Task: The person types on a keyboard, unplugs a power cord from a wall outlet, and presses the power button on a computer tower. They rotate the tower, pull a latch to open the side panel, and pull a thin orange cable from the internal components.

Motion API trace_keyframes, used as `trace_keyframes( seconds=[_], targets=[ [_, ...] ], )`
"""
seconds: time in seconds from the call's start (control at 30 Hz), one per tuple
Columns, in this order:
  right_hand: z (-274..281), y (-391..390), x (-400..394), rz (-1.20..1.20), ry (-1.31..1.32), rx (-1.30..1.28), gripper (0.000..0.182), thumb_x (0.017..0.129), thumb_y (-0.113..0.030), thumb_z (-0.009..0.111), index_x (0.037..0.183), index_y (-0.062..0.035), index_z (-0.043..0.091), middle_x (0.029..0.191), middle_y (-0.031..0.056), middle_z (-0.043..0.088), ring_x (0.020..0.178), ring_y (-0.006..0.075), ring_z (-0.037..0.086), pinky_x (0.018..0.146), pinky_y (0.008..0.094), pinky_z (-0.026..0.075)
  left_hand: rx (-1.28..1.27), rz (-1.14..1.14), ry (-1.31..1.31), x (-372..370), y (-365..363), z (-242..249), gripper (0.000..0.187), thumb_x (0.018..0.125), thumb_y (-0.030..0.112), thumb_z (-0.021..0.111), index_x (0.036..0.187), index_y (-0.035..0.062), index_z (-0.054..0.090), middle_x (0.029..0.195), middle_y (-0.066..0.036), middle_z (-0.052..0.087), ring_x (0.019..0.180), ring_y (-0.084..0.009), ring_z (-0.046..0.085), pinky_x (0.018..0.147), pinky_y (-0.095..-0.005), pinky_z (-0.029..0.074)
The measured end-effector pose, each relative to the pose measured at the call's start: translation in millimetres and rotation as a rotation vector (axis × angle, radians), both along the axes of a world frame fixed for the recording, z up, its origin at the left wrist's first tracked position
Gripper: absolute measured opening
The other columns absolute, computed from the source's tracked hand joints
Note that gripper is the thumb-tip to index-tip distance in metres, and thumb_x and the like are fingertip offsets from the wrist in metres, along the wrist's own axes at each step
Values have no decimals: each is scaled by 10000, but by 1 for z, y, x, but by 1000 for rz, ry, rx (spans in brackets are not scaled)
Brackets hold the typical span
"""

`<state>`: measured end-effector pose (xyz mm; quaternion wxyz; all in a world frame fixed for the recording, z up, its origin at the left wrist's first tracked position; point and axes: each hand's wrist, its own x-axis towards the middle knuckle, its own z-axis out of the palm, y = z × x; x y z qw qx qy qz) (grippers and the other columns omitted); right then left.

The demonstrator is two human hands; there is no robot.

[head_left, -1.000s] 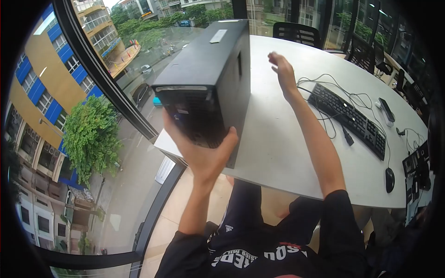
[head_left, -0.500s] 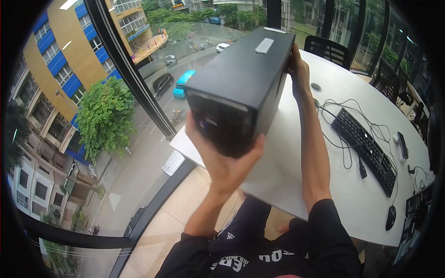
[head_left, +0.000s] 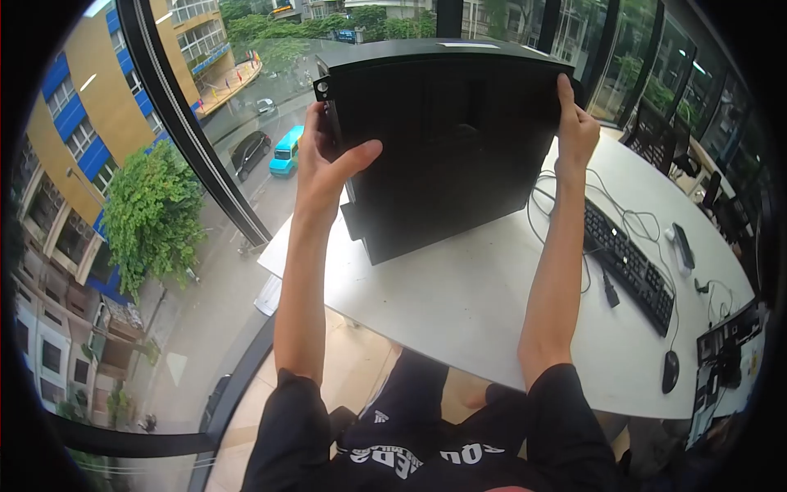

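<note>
A black computer case [head_left: 451,148] is upright over the white table [head_left: 426,295], its broad dark side facing me. My left hand [head_left: 328,168] grips its left edge, the thumb lying on the broad side and the fingers around the edge. At the upper right corner, my right hand [head_left: 577,131] holds the case with a finger along the side edge; its other fingers are partly hidden. Whether the case's bottom edge touches the tabletop I cannot tell for certain.
Right of the case lie a black keyboard [head_left: 627,266], loose cables, a cable plug [head_left: 610,290], a mouse [head_left: 670,371] and a small black device [head_left: 683,246]. Black chairs [head_left: 652,143] stand beyond the table. Tall windows are at the left and back.
The case has turned so its broad side faces me instead of its narrow end. My left hand has moved from under the near end to the left edge, my right hand to the upper right corner.
</note>
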<state>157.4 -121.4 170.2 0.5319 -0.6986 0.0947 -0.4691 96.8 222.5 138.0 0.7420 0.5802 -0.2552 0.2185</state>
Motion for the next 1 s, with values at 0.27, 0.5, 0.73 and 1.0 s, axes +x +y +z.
trace_keyframes(
  seconds=[0.27, 0.5, 0.73, 1.0],
  targets=[
    [6, -1, -2, 75, 0, -144, 815, 854, -728, 742, 471, -90, 411, 503, -71, 303, 510, 99, 306, 554, 289, 233, -109, -92, 24, 26, 25, -16, 830, 755, 117, 803, 1496, -10, 452, 1258, -107, 653, 1147, -195, 647, 1027, -313, 495],
    [0, 25, 6, 117, 62, -299, 780, 940, -625, 705, 548, 22, 514, 508, -2, 338, 540, 107, 345, 536, 336, 279, -119, -113, 52, 48, 57, -29, 870, 746, 107, 824, 1517, 2, 435, 1348, -125, 605, 1217, -210, 620, 1027, -312, 502],
    [-6, 26, 12, 277, 84, -67, 734, 949, -604, 699, 562, 5, 566, 535, -19, 431, 539, 99, 452, 578, 284, 479, -69, -113, 35, 39, 55, -33, 914, 699, 95, 860, 1515, 54, 450, 1318, -92, 604, 1227, -215, 593, 1068, -335, 444],
    [29, 30, -31, -101, 114, -592, 642, 924, -582, 707, 954, 54, 794, 840, 130, 756, 783, 195, 726, 755, 289, 575, 33, -131, 100, 30, 63, -30, 916, 723, 103, 861, 1533, 51, 436, 1375, -86, 568, 1302, -202, 536, 1099, -319, 409]
  ],
)
